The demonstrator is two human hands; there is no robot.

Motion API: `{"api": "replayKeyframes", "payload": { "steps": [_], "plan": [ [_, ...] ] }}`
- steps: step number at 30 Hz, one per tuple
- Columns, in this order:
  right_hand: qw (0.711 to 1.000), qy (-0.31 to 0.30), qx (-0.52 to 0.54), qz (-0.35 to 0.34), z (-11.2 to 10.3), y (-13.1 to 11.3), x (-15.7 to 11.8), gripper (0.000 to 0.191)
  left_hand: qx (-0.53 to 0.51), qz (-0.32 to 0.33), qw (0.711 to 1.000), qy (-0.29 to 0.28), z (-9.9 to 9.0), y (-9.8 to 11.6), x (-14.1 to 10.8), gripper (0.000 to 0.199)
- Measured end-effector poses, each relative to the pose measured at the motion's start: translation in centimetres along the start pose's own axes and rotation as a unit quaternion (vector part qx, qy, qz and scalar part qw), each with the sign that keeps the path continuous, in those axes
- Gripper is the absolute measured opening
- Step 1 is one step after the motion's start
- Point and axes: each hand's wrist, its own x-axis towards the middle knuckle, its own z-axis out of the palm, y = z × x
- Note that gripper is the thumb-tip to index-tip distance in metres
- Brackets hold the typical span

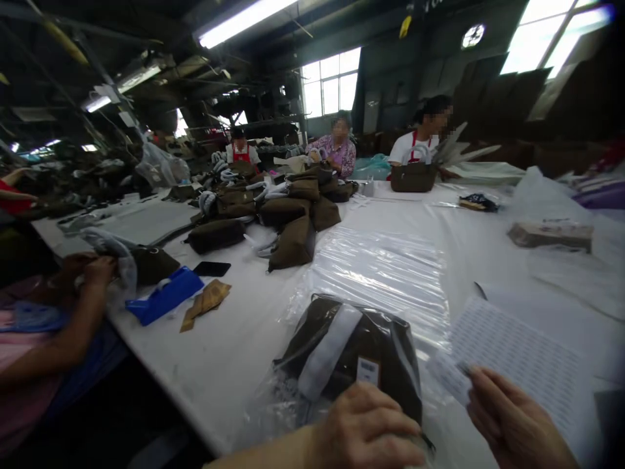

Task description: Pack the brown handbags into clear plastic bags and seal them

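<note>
A dark olive bag in clear plastic lies on the white table in front of me, with a pale wrapped strip across it and a white barcode tag. My left hand rests on the near edge of the wrapped bag, fingers bent over the plastic; whether they grip it is unclear. To the right, my right hand pinches a small white label between thumb and fingers. It is held over a sheet of printed labels, just right of the bag.
Flat clear plastic bags lie beyond the wrapped bag. Olive bags are piled farther back. A blue holder, black phone and brown cardboard lie left. A person's hands work at far left; other people sit across the table.
</note>
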Motion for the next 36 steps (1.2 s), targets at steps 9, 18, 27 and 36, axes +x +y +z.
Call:
{"api": "replayKeyframes", "payload": {
  "steps": [9,18,27,36],
  "plan": [
    [0.932,-0.21,-0.262,0.133,22.1,0.5,6.4,0.014,0.072,-0.27,0.956,0.089,-7.9,-5.5,-8.4,0.021],
    [0.92,-0.139,-0.322,0.173,23.8,2.6,8.3,0.017,0.094,-0.257,0.96,0.058,-8.7,-13.3,-9.3,0.027],
    [0.876,-0.135,-0.452,0.103,23.9,3.0,9.3,0.025,0.114,-0.201,0.968,-0.102,-7.3,-17.3,-8.5,0.041],
    [0.551,-0.175,-0.758,-0.3,23.6,1.5,5.4,0.025,0.075,-0.223,0.967,-0.095,-7.6,-17.5,-8.7,0.033]
  ]
}}
